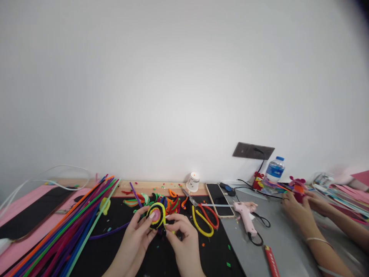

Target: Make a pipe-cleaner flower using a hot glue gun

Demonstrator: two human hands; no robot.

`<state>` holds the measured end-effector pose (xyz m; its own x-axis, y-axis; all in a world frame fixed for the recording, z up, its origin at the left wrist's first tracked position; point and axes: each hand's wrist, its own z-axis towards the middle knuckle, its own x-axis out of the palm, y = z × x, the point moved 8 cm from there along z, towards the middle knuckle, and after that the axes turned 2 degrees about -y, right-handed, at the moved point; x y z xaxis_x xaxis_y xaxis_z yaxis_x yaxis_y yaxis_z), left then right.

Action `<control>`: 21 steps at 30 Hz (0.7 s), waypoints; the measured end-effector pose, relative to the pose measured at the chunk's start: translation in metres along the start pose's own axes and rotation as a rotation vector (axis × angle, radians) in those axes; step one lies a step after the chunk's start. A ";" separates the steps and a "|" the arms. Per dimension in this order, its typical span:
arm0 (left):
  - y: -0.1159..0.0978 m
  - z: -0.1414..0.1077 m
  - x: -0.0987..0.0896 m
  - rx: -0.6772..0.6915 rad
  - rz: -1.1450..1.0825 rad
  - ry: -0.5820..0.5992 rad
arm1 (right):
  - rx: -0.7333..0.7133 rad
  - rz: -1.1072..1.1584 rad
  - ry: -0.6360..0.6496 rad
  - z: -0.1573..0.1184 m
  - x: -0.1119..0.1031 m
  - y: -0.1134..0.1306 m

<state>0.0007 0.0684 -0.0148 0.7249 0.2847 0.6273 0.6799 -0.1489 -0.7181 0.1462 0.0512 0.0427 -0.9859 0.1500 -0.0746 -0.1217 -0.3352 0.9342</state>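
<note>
A round coil of yellow, black and pink pipe cleaner is held up over the black mat. My left hand is closed on the coil's left side, its thumb across the front. My right hand pinches at the coil's lower right, where a yellow strand and a small dark piece show; what exactly sits between its fingertips is partly hidden. Behind my hands lies a heap of colourful pipe cleaner pieces. Pliers with one yellow and one red handle rest just right of my right hand.
Long pipe cleaners lie across the left side, beside a dark phone. To the right are a white paper cup, another phone, a pink glue gun and a water bottle. A co-worker's hands hold a magenta-and-orange figure.
</note>
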 end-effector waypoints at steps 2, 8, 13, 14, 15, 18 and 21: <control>0.001 0.000 0.000 0.010 0.003 0.005 | -0.003 0.001 -0.001 0.000 0.000 0.000; -0.001 -0.004 0.002 0.008 0.005 -0.012 | 0.016 0.051 -0.006 0.000 0.001 -0.001; 0.000 -0.006 0.005 -0.039 0.049 -0.005 | 0.019 0.121 -0.049 0.001 -0.002 -0.002; 0.001 -0.006 0.005 -0.047 0.053 -0.005 | 0.023 0.138 -0.048 0.001 -0.002 -0.003; 0.002 -0.005 0.005 -0.051 0.053 -0.001 | 0.030 0.155 -0.040 0.000 -0.001 -0.004; 0.003 -0.002 0.005 -0.045 0.048 0.020 | 0.050 0.198 -0.009 0.000 0.001 -0.006; 0.005 -0.001 0.005 -0.055 0.055 0.012 | 0.047 0.203 -0.014 0.000 0.001 -0.009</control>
<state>0.0075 0.0681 -0.0147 0.7622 0.2632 0.5914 0.6440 -0.2158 -0.7340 0.1466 0.0546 0.0347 -0.9879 0.0971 0.1211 0.0848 -0.3160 0.9449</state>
